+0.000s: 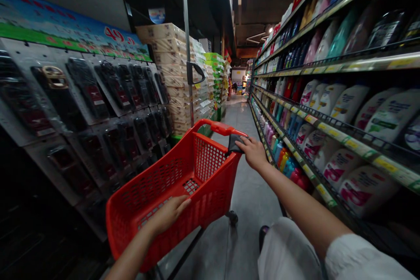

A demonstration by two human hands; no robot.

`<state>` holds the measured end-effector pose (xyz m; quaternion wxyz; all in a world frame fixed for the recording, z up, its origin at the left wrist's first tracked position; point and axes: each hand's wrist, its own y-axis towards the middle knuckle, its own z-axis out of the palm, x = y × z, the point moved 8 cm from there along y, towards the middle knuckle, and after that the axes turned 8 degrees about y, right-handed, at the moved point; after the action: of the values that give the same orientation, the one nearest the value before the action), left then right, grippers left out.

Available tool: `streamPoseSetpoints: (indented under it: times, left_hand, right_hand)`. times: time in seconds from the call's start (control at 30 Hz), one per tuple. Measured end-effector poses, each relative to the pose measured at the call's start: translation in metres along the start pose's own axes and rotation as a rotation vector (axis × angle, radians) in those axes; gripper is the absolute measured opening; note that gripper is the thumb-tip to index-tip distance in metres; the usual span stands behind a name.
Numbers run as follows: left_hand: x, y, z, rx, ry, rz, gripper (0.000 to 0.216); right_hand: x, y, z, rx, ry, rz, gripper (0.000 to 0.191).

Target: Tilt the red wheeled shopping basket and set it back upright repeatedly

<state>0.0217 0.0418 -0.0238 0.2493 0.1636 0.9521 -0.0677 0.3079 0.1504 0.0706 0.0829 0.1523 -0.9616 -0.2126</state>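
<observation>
A red plastic shopping cart stands at an angle in front of me, its basket walls pierced with small holes and nothing lying inside. My right hand is closed on the dark grey corner piece at the near end of the cart's red handle. Lower down, my left hand rests at the top rim of the cart's near side. Its fingers are stretched out and point toward the handle; the thumb is not clearly visible.
On the right, long shelves carry rows of shampoo bottles. A rack of packaged belts lines the left, beside a metal pole and stacked packs. Between them, the grey-tiled aisle floor runs ahead.
</observation>
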Motion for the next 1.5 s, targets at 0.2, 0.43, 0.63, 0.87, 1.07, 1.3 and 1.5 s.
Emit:
streamPoseSetpoints:
  times: [0.2, 0.43, 0.63, 0.87, 1.07, 1.3, 1.5]
  left_hand:
    - [-0.003, 0.000, -0.003, 0.025, 0.108, 0.047, 0.052]
    - [-0.010, 0.019, 0.008, 0.061, 0.118, 0.000, 0.056]
    - [-0.012, 0.027, 0.019, 0.080, 0.008, -0.066, 0.051]
    - [-0.013, 0.031, 0.013, 0.042, -0.005, -0.046, 0.055]
    - [-0.015, 0.034, 0.012, 0.043, -0.043, -0.016, 0.058]
    - [-0.019, 0.036, 0.011, 0.045, -0.017, -0.039, 0.057]
    - [-0.023, 0.035, 0.011, 0.031, -0.003, -0.017, 0.054]
  right_hand:
    - [-0.051, 0.050, -0.021, 0.108, 0.188, 0.271, 0.051]
    - [-0.047, 0.109, 0.006, 0.277, 0.269, 0.233, 0.054]
    - [-0.092, 0.100, 0.022, 0.021, 1.088, 0.363, 0.037]
    - [-0.102, 0.026, 0.053, -0.416, 1.578, 0.502, 0.065]
    - [-0.070, -0.005, 0.057, -0.607, 1.317, 0.399, 0.078]
    - [-0.027, -0.028, 0.074, -0.486, 0.899, 0.351, 0.089]
    - [-0.032, -0.024, 0.076, -0.462, 0.859, 0.302, 0.088]
